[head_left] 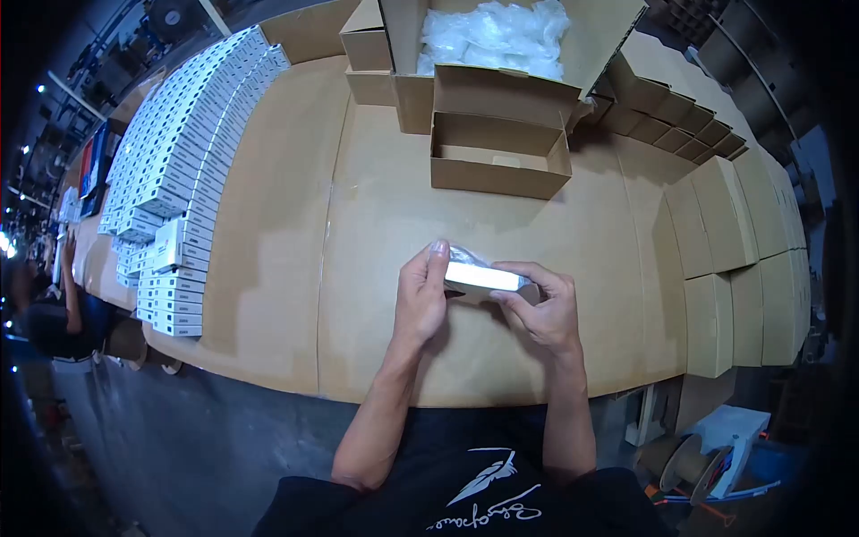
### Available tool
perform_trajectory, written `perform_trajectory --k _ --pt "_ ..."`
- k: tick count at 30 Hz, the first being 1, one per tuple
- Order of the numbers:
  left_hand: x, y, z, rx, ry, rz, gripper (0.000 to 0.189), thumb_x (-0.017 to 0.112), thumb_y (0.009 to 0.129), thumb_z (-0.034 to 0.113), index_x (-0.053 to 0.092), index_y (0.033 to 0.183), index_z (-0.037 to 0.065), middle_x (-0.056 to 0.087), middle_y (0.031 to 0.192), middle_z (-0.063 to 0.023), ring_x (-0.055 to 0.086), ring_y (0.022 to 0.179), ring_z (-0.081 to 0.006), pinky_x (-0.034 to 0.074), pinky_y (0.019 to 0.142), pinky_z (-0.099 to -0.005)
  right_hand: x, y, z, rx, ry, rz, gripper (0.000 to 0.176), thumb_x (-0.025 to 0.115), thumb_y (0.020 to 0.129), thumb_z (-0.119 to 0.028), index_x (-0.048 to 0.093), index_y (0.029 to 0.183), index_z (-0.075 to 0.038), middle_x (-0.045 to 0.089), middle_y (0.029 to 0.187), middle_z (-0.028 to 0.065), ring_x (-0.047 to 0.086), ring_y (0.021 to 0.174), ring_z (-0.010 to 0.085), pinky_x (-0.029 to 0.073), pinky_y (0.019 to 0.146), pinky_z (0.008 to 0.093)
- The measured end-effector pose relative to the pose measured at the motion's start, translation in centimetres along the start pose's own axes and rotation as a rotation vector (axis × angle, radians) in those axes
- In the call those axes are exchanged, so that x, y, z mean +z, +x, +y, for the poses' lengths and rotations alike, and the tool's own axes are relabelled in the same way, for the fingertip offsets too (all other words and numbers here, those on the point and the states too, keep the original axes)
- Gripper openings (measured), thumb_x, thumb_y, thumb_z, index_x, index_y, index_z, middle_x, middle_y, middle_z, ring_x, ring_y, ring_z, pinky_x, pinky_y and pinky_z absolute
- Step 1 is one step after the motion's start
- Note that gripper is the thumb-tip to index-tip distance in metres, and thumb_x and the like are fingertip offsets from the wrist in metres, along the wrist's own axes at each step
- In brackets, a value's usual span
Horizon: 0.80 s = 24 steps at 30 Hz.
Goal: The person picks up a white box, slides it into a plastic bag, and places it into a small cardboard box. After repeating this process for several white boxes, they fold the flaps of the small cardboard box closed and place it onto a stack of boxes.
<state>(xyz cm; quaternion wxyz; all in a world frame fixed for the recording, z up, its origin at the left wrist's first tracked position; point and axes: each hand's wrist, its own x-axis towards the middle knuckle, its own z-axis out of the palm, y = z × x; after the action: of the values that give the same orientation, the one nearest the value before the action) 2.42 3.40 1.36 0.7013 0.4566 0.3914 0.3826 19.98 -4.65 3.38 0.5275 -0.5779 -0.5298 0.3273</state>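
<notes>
Between my two hands is a small white box (483, 276), its bright long face turned up toward me. My left hand (422, 294) is closed around the box's left end, thumb on top. At the other end, my right hand (548, 309) pinches it between thumb and fingers. Shiny clear plastic (467, 257) shows along the far edge of the box. Beyond my hands stands an open cardboard box (501, 177) with its lid flap raised and a small pale piece inside.
Stacked white boxes (192, 170) fill the left of the cardboard-covered table (268, 224). A large carton holds clear plastic bags (492, 38) at the back. Closed brown cartons (711, 313) stand on the right. A person (67, 313) is at far left; a cable spool (684, 465) sits below right.
</notes>
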Motion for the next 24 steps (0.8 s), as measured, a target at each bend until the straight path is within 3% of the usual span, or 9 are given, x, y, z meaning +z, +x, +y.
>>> perform_trajectory --k 4,5,8,10,14,17,20,22,24 --pt "0.6 0.0 1.0 0.029 -0.096 0.030 0.029 0.044 0.114 0.027 0.058 0.125 0.004 0.069 0.095 -0.0062 0.065 0.084 -0.0092 0.056 0.072 -0.0283 -0.4 -0.1 -0.4 0.024 -0.088 0.016 0.032 0.084 0.080 -0.003 0.077 0.111 -0.002 0.079 0.103 0.0118 0.075 0.089 0.0188 0.057 0.084 0.0308" --pt "0.7 -0.1 1.5 0.065 -0.101 -0.023 0.033 0.046 0.113 0.025 0.049 0.140 0.006 0.068 0.097 -0.0068 0.065 0.085 -0.0087 0.056 0.072 -0.0274 -0.5 -0.1 -0.5 0.033 -0.098 0.025 0.031 0.084 0.080 -0.003 0.077 0.110 -0.002 0.079 0.102 0.0118 0.075 0.088 0.0187 0.057 0.083 0.0308" --pt "0.8 -0.8 3.0 0.154 0.076 -0.091 0.038 0.055 0.109 0.022 0.050 0.143 0.006 0.069 0.099 -0.0068 0.065 0.087 -0.0092 0.056 0.074 -0.0263 -0.9 0.1 -0.8 0.060 -0.090 0.006 0.031 0.084 0.079 -0.004 0.077 0.109 -0.002 0.077 0.111 0.0123 0.075 0.091 0.0198 0.057 0.084 0.0310" --pt "0.0 -0.8 2.8 0.157 0.227 -0.177 0.032 0.063 0.103 0.011 0.058 0.134 0.003 0.067 0.107 -0.0052 0.064 0.096 -0.0102 0.058 0.078 -0.0252 -1.6 0.7 -1.0 -0.179 -0.348 0.052 0.031 0.083 0.079 -0.005 0.076 0.109 -0.003 0.075 0.115 0.0122 0.074 0.093 0.0230 0.057 0.085 0.0329" --pt "-0.5 -0.5 2.5 0.108 0.332 -0.246 0.026 0.073 0.095 0.003 0.065 0.120 -0.002 0.066 0.109 -0.0047 0.063 0.098 -0.0096 0.058 0.079 -0.0255 -2.4 1.7 -3.8 -0.364 -0.571 0.060 0.032 0.081 0.080 -0.004 0.071 0.110 -0.003 0.071 0.115 0.0134 0.070 0.096 0.0320 0.056 0.084 0.0376" --pt "-1.0 -0.2 2.2 0.109 0.398 -0.284 0.027 0.072 0.096 0.003 0.064 0.121 -0.002 0.065 0.115 -0.0060 0.063 0.102 -0.0119 0.058 0.082 -0.0261 -3.8 1.9 -4.2 -0.146 -0.430 -0.295 0.032 0.079 0.080 -0.003 0.066 0.109 -0.002 0.069 0.104 0.0152 0.068 0.093 0.0367 0.055 0.082 0.0402" --pt "-1.1 0.7 1.7 0.228 0.345 -0.224 0.035 0.072 0.096 0.004 0.060 0.128 -0.001 0.059 0.127 -0.0088 0.061 0.111 -0.0177 0.058 0.084 -0.0272 -5.2 3.8 -5.6 -0.245 -0.526 -0.374 0.029 0.078 0.081 -0.003 0.064 0.106 -0.001 0.067 0.101 0.0171 0.067 0.089 0.0380 0.054 0.078 0.0407" --pt "-0.4 1.4 2.3 0.293 0.230 -0.068 0.042 0.072 0.096 0.007 0.056 0.134 -0.001 0.052 0.138 -0.0103 0.058 0.120 -0.0223 0.059 0.086 -0.0294 -5.5 5.5 -5.3 -0.233 -0.408 -0.076 0.021 0.078 0.086 -0.004 0.062 0.100 -0.001 0.066 0.088 0.0115 0.065 0.077 0.0244 0.053 0.072 0.0369" --pt "-0.7 3.0 3.1 0.380 0.628 0.024 0.061 0.072 0.096 0.011 0.045 0.150 0.011 0.039 0.151 -0.0189 0.050 0.133 -0.0364 0.056 0.097 -0.0423 -3.9 7.2 -5.0 -0.104 -0.177 0.337 0.019 0.077 0.088 -0.004 0.061 0.097 -0.002 0.064 0.082 0.0079 0.063 0.073 0.0163 0.053 0.070 0.0343"
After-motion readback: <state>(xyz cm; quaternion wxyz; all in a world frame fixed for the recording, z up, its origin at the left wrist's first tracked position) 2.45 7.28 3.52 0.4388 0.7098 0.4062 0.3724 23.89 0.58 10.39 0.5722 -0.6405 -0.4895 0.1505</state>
